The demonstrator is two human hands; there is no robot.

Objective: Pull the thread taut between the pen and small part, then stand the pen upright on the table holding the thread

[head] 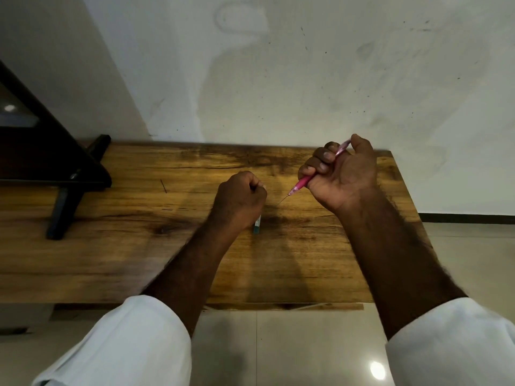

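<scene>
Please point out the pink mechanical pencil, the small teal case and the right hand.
pink mechanical pencil (pixel 301 184): head view, on its pink grip section.
small teal case (pixel 257 225): head view, on its visible lower end.
right hand (pixel 341 174): head view, on the palm.

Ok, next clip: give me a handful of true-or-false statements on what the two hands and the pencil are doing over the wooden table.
1. The right hand grips a pink mechanical pencil in its fist. True.
2. A thin lead sticks out of the pencil's tip, pointing down and to the left. True.
3. The left hand lies flat and open on the brown wooden table. False: its fingers are curled into a fist.
4. A small teal and white tube shows just below the left hand. True.
5. The pencil lies on the table, untouched. False: it is held above the table.
6. The person wears dark sleeves. False: the sleeves are white.
</scene>
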